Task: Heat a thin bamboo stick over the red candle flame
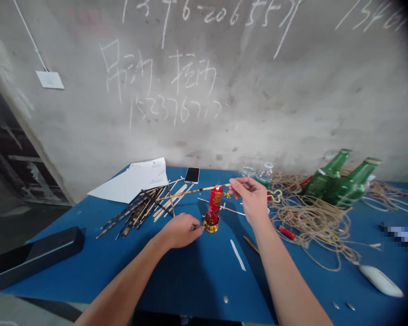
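A lit red candle (pixel 214 206) in a gold holder (pixel 211 225) stands on the blue table (pixel 177 280). My right hand (pixel 251 197) pinches one end of a long thin bamboo strip (pixel 187 192), which runs leftward over the candle flame. My left hand (pixel 183 230) is closed beside the candle's base, and its fingertips touch or grip the gold holder. A pile of dark and pale bamboo sticks (pixel 143 209) lies to the left of the candle.
White paper (pixel 129 183) and a phone (pixel 192 174) lie at the back. A dark flat case (pixel 30 256) sits front left. Tangled cord (pixel 313 217), two green bottles (pixel 343 181), small clear bottles (pixel 263 174) and a white mouse (pixel 381 280) fill the right side.
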Action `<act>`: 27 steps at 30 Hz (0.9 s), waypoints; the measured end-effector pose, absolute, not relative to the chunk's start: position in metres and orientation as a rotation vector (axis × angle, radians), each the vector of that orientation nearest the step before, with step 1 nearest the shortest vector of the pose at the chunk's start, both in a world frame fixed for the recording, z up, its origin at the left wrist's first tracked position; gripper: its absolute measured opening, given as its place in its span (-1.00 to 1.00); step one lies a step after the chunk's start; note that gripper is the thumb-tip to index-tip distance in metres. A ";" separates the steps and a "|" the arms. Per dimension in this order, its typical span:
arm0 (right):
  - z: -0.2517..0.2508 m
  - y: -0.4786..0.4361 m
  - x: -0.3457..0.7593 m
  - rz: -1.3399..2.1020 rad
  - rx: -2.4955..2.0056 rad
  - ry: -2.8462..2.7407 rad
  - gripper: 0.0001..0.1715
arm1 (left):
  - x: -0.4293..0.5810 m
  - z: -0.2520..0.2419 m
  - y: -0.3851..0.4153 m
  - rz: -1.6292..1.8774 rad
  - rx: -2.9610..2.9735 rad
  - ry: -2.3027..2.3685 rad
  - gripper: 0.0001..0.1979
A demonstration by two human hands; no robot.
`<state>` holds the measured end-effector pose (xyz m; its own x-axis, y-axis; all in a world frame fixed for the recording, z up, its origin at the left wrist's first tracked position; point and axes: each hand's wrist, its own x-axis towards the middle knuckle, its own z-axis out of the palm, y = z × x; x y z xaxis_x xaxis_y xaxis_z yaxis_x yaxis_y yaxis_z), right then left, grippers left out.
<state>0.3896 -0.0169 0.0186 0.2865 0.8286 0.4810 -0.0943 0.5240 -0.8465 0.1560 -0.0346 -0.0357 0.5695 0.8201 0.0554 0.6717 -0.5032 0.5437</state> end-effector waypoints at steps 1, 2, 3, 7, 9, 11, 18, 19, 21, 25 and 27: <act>0.018 -0.016 0.390 0.730 -0.803 -1.092 -0.62 | 0.156 -0.036 -0.034 0.424 2.335 1.201 -0.58; 0.018 -0.016 0.390 0.742 -0.794 -1.069 -0.62 | 0.156 -0.036 -0.034 0.422 2.339 1.203 -0.58; 0.018 -0.015 0.391 0.753 -0.788 -1.050 -0.62 | 0.155 -0.036 -0.034 0.417 2.346 1.204 -0.58; 0.016 -0.013 0.395 0.770 -0.780 -1.010 -0.62 | 0.155 -0.036 -0.033 0.400 2.364 1.201 -0.57; 0.015 -0.011 0.397 0.770 -0.785 -1.000 -0.62 | 0.155 -0.036 -0.033 0.401 2.372 1.202 -0.57; 0.015 -0.010 0.399 0.773 -0.784 -0.986 -0.61 | 0.155 -0.036 -0.033 0.401 2.378 1.201 -0.56; 0.014 -0.007 0.403 0.795 -0.757 -0.953 -0.61 | 0.156 -0.034 -0.034 0.396 2.387 1.204 -0.57; 0.014 -0.007 0.403 0.796 -0.756 -0.951 -0.61 | 0.156 -0.033 -0.034 0.393 2.387 1.204 -0.57; 0.014 -0.007 0.404 0.798 -0.753 -0.951 -0.62 | 0.156 -0.033 -0.034 0.387 2.392 1.205 -0.57; 0.015 -0.007 0.405 0.798 -0.746 -0.952 -0.63 | 0.156 -0.033 -0.035 0.374 2.401 1.218 -0.56; 0.016 -0.008 0.405 0.799 -0.742 -0.949 -0.63 | 0.156 -0.033 -0.035 0.374 2.400 1.219 -0.56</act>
<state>0.4050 -0.0077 0.0155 0.3555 0.8432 0.4034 -0.2535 0.5023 -0.8267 0.1557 -0.0347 -0.0335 0.5794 0.8136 0.0483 0.7003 -0.5273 0.4811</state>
